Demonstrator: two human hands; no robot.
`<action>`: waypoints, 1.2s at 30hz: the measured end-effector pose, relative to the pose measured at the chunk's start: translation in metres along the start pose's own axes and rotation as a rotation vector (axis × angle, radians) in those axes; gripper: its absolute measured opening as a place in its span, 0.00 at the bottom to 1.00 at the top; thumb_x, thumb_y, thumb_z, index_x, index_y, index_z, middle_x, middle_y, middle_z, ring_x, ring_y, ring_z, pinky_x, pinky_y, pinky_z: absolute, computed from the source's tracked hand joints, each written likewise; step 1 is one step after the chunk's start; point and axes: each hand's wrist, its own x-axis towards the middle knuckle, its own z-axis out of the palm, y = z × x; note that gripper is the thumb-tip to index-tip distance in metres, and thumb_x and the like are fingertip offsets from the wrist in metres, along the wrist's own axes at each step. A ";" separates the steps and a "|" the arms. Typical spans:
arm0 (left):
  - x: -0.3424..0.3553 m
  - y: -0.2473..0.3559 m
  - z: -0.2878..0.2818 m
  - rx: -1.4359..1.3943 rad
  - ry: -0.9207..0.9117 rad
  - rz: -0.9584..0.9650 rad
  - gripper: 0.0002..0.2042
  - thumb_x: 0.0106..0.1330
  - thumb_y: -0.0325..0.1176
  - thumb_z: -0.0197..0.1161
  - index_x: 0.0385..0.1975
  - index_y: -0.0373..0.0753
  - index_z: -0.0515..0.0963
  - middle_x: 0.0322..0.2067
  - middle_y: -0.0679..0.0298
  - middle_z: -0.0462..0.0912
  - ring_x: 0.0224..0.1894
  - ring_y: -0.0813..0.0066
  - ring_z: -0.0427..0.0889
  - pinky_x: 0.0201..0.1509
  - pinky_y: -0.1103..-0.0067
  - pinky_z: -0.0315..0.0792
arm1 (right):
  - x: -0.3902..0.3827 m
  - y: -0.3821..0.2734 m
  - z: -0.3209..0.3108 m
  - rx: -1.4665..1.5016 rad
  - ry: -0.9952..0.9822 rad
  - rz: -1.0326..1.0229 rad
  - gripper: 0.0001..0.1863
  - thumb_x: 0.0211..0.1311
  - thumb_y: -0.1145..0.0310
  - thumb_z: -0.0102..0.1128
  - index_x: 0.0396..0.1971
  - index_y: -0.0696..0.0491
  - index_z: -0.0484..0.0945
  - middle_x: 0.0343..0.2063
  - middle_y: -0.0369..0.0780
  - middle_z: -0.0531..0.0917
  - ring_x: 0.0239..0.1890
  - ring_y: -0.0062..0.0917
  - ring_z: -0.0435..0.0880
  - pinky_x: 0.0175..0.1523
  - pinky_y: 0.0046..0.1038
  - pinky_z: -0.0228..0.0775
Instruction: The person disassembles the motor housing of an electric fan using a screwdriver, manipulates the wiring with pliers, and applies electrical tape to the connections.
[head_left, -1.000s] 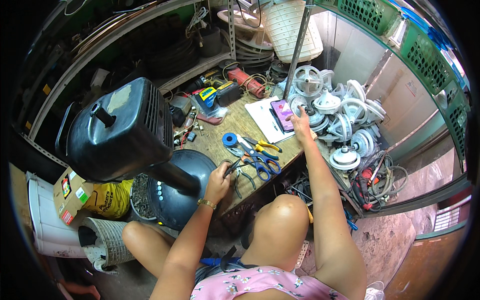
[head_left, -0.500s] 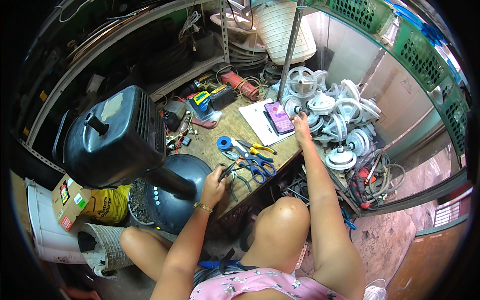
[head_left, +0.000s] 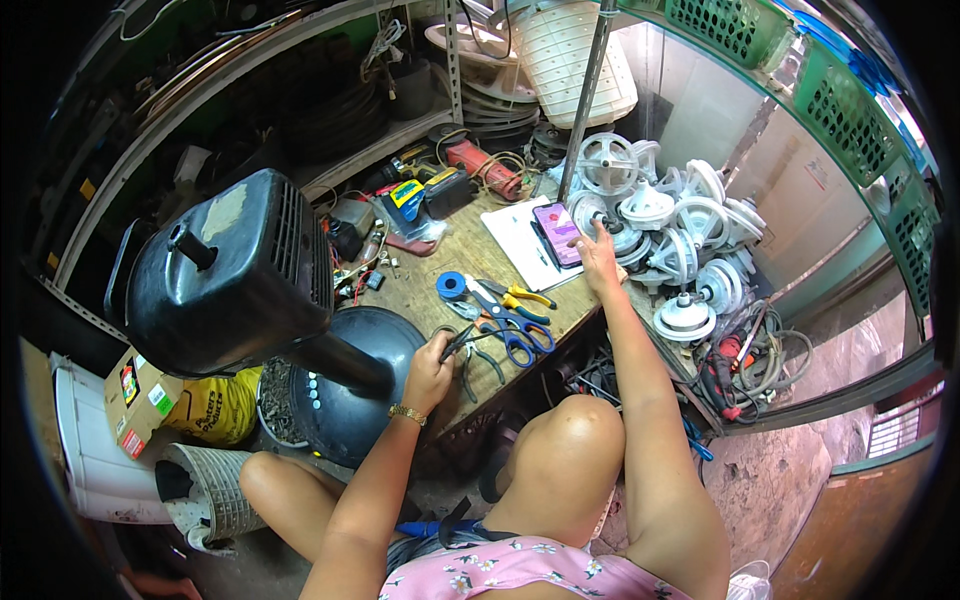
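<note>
My left hand [head_left: 430, 372] is closed around a dark, slim tool [head_left: 462, 341] at the table's near edge; its exact kind does not show clearly. Beside it lie blue-handled scissors [head_left: 519, 347], pliers with yellow-and-black handles [head_left: 530, 294], another pair of pliers [head_left: 486, 368] and a roll of blue tape [head_left: 451, 286]. My right hand [head_left: 599, 262] reaches over the right side of the table, fingers apart and holding nothing. Its fingertips are at the right edge of a lit phone [head_left: 557, 235], which rests on white paper [head_left: 512, 232] with a black pen [head_left: 547, 247] alongside.
A large black fan-like housing on a round base [head_left: 235, 270] stands at the left. White plastic wheel-shaped parts [head_left: 690, 240] are heaped on the right, near a red tool with coiled cable [head_left: 722, 368]. A red grinder [head_left: 484, 170] lies at the back, beside a metal post [head_left: 585, 100].
My right hand has lifted slightly, and its fingers have spread toward the phone's screen edge. My left hand keeps its hold on the dark tool. The view has shifted slightly.
</note>
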 end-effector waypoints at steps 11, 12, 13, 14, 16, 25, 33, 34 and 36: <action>0.000 0.005 0.000 0.004 0.010 0.001 0.11 0.59 0.22 0.52 0.42 0.33 0.73 0.32 0.46 0.77 0.36 0.45 0.78 0.40 0.66 0.71 | -0.008 0.009 0.000 0.107 0.066 -0.017 0.17 0.64 0.56 0.49 0.33 0.48 0.86 0.62 0.55 0.67 0.65 0.49 0.63 0.68 0.43 0.52; -0.001 0.005 -0.001 -0.003 0.008 -0.010 0.11 0.59 0.22 0.52 0.42 0.33 0.73 0.32 0.46 0.77 0.36 0.45 0.78 0.40 0.66 0.71 | -0.009 0.011 0.001 0.103 0.062 -0.013 0.17 0.64 0.56 0.49 0.32 0.49 0.86 0.61 0.55 0.68 0.65 0.49 0.63 0.68 0.43 0.52; 0.000 0.006 0.000 -0.016 -0.001 -0.015 0.11 0.59 0.22 0.52 0.42 0.33 0.72 0.31 0.46 0.77 0.36 0.45 0.78 0.40 0.66 0.71 | -0.011 0.017 0.000 0.178 0.088 0.009 0.17 0.64 0.56 0.48 0.32 0.49 0.85 0.61 0.55 0.68 0.65 0.49 0.63 0.68 0.43 0.53; 0.002 0.006 0.002 -0.019 -0.005 -0.010 0.11 0.59 0.22 0.52 0.42 0.33 0.72 0.31 0.46 0.77 0.36 0.45 0.78 0.40 0.66 0.71 | -0.010 0.023 0.000 0.253 0.115 0.031 0.18 0.64 0.56 0.48 0.32 0.50 0.85 0.61 0.55 0.68 0.64 0.49 0.64 0.68 0.43 0.53; 0.002 0.006 0.002 -0.016 -0.007 -0.007 0.11 0.59 0.22 0.52 0.42 0.33 0.72 0.31 0.46 0.77 0.36 0.46 0.78 0.39 0.66 0.71 | -0.008 0.029 -0.003 0.323 0.133 0.056 0.18 0.65 0.56 0.47 0.32 0.50 0.85 0.61 0.55 0.68 0.64 0.49 0.64 0.68 0.42 0.53; 0.002 0.003 0.003 -0.037 -0.015 -0.007 0.11 0.59 0.22 0.52 0.41 0.32 0.72 0.30 0.47 0.76 0.35 0.46 0.77 0.38 0.66 0.71 | -0.008 0.021 -0.006 0.068 0.044 0.084 0.16 0.66 0.57 0.47 0.38 0.48 0.84 0.64 0.54 0.64 0.65 0.49 0.63 0.68 0.43 0.53; -0.001 0.000 0.000 -0.008 0.002 -0.001 0.11 0.58 0.22 0.52 0.41 0.32 0.72 0.31 0.45 0.76 0.36 0.44 0.77 0.39 0.66 0.71 | -0.003 -0.012 0.006 -0.055 -0.059 -0.092 0.13 0.63 0.58 0.52 0.40 0.45 0.83 0.64 0.56 0.63 0.65 0.52 0.62 0.69 0.44 0.53; 0.000 0.001 0.001 -0.012 0.003 -0.002 0.11 0.58 0.22 0.52 0.42 0.33 0.72 0.31 0.45 0.76 0.36 0.44 0.77 0.39 0.65 0.71 | -0.002 -0.009 0.006 -0.025 -0.027 -0.064 0.14 0.64 0.58 0.51 0.41 0.45 0.83 0.64 0.56 0.63 0.65 0.52 0.62 0.69 0.44 0.53; 0.000 0.001 0.000 -0.011 0.001 0.002 0.11 0.58 0.22 0.52 0.42 0.33 0.72 0.32 0.45 0.76 0.36 0.44 0.77 0.39 0.65 0.71 | 0.002 -0.001 0.007 0.039 0.034 -0.009 0.14 0.66 0.58 0.50 0.43 0.46 0.81 0.64 0.56 0.63 0.65 0.52 0.63 0.69 0.44 0.54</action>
